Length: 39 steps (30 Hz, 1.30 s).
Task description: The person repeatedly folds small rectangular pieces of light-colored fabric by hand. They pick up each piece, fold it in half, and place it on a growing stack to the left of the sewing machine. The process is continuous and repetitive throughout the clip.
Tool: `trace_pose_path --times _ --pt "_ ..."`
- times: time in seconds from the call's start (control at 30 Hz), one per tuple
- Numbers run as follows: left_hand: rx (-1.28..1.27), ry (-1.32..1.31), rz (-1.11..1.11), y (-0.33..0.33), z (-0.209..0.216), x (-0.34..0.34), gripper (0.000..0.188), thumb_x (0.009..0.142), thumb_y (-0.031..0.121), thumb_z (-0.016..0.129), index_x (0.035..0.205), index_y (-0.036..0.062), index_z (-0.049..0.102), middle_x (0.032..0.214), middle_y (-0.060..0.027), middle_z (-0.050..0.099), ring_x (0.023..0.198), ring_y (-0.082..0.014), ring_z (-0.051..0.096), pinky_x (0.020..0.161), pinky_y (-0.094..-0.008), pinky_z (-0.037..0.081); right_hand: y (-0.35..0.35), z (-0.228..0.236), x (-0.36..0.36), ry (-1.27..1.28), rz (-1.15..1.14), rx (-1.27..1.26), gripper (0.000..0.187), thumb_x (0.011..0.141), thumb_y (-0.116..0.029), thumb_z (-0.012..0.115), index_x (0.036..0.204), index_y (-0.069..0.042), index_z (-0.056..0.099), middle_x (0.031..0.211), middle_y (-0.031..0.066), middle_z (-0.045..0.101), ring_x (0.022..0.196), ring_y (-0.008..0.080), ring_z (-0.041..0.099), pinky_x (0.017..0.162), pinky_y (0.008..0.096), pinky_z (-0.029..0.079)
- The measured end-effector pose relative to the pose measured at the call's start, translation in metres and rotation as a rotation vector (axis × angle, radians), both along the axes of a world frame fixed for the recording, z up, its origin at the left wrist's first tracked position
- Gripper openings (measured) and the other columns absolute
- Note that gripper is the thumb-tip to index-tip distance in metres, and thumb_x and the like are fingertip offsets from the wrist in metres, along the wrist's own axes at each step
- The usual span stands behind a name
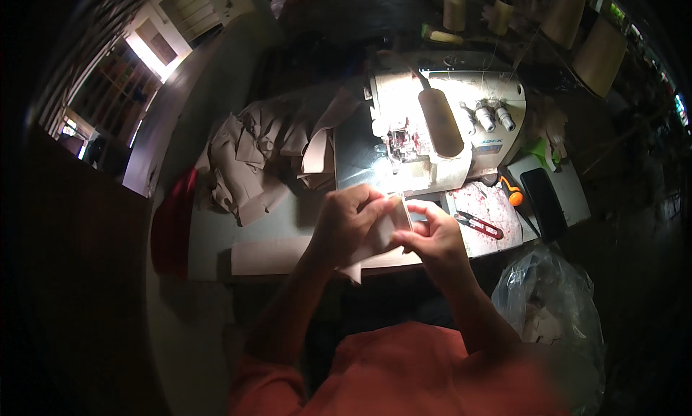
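left hand [349, 220] and right hand [438, 236] pinch pale cloth [382, 234], seemingly unfinished; fabric pile [249, 160] at ten o'clock probably waits.

We wear a plain orange-red shirt [404, 369], its left sleeve [268, 387] short, loose and creased; our forearms [285, 311], left hand [346, 221] and right hand [438, 239] are bare.

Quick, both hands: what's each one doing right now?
Left hand: closed, gripping the pale fabric piece in front of the sewing machine.
Right hand: closed, pinching the same piece's right side between thumb and fingers.
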<state>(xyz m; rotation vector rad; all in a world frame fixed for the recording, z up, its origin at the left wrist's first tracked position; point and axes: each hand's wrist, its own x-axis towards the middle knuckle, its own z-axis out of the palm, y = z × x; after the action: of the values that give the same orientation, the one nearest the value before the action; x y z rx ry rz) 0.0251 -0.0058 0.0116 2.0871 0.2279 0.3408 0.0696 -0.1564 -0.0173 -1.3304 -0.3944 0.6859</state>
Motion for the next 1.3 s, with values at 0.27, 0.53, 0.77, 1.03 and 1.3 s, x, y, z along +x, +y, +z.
trace_pose_path --times 0.27,0.53,0.77,1.03,1.3 --pt "0.626 -0.303 -0.197 0.021 -0.027 0.040 0.012 0.070 0.009 0.059 0.079 0.0020 0.059 0.070 -0.0103 0.053 0.062 -0.0224 0.053 0.058 -0.0315 0.043 0.021 -0.041 0.013 -0.052 -0.204 0.120 0.025 0.074 0.000 0.058 0.095 0.002 0.045 0.076 0.0064 0.054 0.064 0.0082 0.053 0.056 0.0191 0.043" --pt "0.527 -0.217 -0.159 0.032 -0.032 0.054 0.006 0.068 0.002 0.053 0.073 0.0018 0.055 0.074 -0.0087 0.053 0.071 -0.0237 0.052 0.063 -0.0324 0.043 0.029 -0.035 0.022 -0.017 -0.185 0.117 0.017 0.079 -0.001 0.052 0.094 0.005 0.056 0.081 0.0091 0.059 0.070 0.0109 0.056 0.062 0.0209 0.046" --pt "0.766 -0.440 -0.076 0.024 -0.033 0.048 0.014 0.063 0.001 0.054 0.078 -0.0017 0.054 0.082 -0.0150 0.052 0.076 -0.0280 0.052 0.069 -0.0339 0.043 0.033 -0.045 0.029 -0.082 -0.184 0.123 0.020 0.080 0.000 0.050 0.099 0.006 0.053 0.087 0.0118 0.058 0.068 0.0144 0.058 0.062 0.0230 0.048" --pt "0.532 -0.304 -0.132 0.045 -0.046 0.066 0.016 0.065 0.000 0.053 0.081 -0.0007 0.055 0.081 -0.0157 0.054 0.076 -0.0300 0.054 0.068 -0.0376 0.044 0.019 -0.042 0.026 -0.082 -0.211 0.065 0.018 0.082 0.001 0.045 0.097 0.006 0.053 0.076 0.0120 0.059 0.069 0.0139 0.058 0.064 0.0237 0.048" --pt "0.788 -0.245 -0.020 0.128 -0.071 0.121 0.035 0.075 0.023 0.051 0.103 0.0026 0.050 0.099 -0.0133 0.053 0.088 -0.0244 0.052 0.081 -0.0340 0.040 -0.030 -0.068 0.022 -0.113 -0.300 -0.149 0.015 0.081 -0.002 0.049 0.093 0.005 0.053 0.074 0.0092 0.059 0.064 0.0105 0.055 0.061 0.0208 0.045"
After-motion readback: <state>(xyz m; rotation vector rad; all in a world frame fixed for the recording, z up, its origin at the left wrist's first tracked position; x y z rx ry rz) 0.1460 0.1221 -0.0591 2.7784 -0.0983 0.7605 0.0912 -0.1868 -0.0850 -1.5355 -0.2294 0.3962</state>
